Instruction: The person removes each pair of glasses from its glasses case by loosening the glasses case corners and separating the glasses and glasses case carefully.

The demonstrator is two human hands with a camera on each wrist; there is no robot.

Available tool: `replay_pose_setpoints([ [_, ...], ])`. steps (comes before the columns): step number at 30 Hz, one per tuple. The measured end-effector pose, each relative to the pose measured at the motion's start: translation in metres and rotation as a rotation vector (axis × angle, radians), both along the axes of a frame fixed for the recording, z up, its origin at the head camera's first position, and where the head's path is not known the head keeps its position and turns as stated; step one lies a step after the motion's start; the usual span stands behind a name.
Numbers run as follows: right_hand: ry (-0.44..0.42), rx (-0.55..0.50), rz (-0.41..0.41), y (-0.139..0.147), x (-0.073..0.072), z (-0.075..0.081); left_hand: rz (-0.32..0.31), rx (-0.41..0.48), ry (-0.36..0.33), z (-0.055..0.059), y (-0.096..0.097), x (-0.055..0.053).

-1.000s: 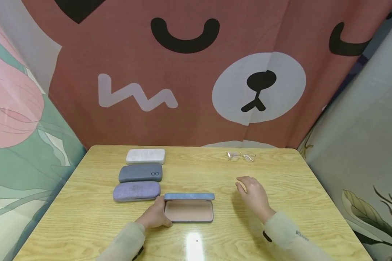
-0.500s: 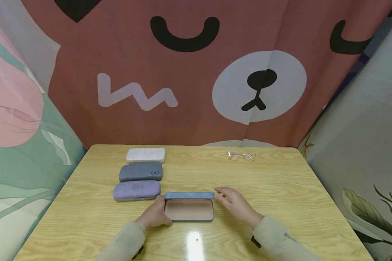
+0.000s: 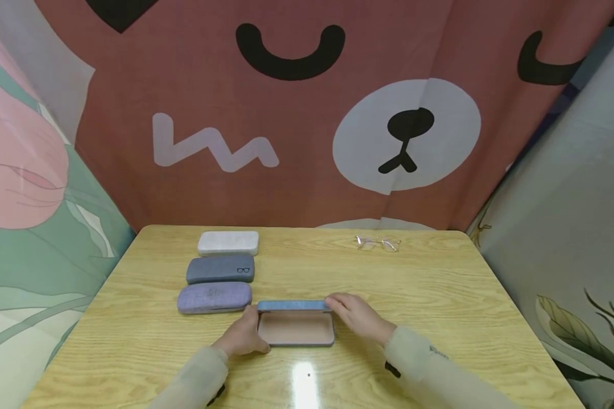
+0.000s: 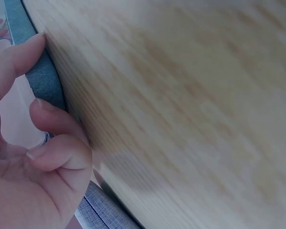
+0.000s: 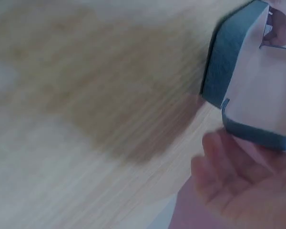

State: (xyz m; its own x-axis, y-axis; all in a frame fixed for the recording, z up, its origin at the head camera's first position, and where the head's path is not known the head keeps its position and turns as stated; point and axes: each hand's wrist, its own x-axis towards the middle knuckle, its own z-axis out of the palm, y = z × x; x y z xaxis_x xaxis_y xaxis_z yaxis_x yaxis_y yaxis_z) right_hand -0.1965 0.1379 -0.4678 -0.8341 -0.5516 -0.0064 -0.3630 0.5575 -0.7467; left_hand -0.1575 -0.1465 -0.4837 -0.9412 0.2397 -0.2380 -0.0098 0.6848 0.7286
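Fingers (image 5: 229, 160) gripping mottled blue case (image 3: 295, 307), rounded oblong, smooth pale lining (image 3: 295, 329)

The open case (image 3: 293, 329) was blue outside and pale pinkish inside, one closed case (image 3: 214, 297) purple, the middle case (image 3: 215, 269) slate grey with a dark glasses outline (image 3: 243, 270), the far case (image 3: 228, 242) whitish, the table (image 3: 455, 295) yellow with wood grain, and the curtain (image 3: 286, 125) reddish-brown with a black-nosed white muzzle (image 3: 363, 142).
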Motion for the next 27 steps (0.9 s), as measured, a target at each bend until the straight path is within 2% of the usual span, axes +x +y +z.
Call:
replay_pose_setpoints([
  [3,-0.053,0.042,0.079,-0.001,-0.013,0.002,-0.005,-0.002,0.013,-0.001,0.0,0.0],
  [10,-0.307,0.158,0.237,0.002,-0.042,0.011,-0.023,-0.003,0.036,-0.002,-0.001,-0.001],
  [13,-0.352,0.198,0.309,0.001,-0.053,0.013,-0.02,0.004,0.04,-0.002,-0.002,-0.001],
  [18,-0.371,0.19,0.386,-0.002,-0.064,0.014,-0.025,0.007,0.049,-0.004,-0.003,-0.001],
  [22,-0.349,0.111,0.377,-0.003,-0.059,0.01,-0.022,-0.02,0.05,-0.005,-0.004,-0.002],
  [27,-0.266,0.015,0.326,-0.001,-0.049,-0.003,-0.028,-0.052,0.086,-0.006,-0.005,-0.003],
])
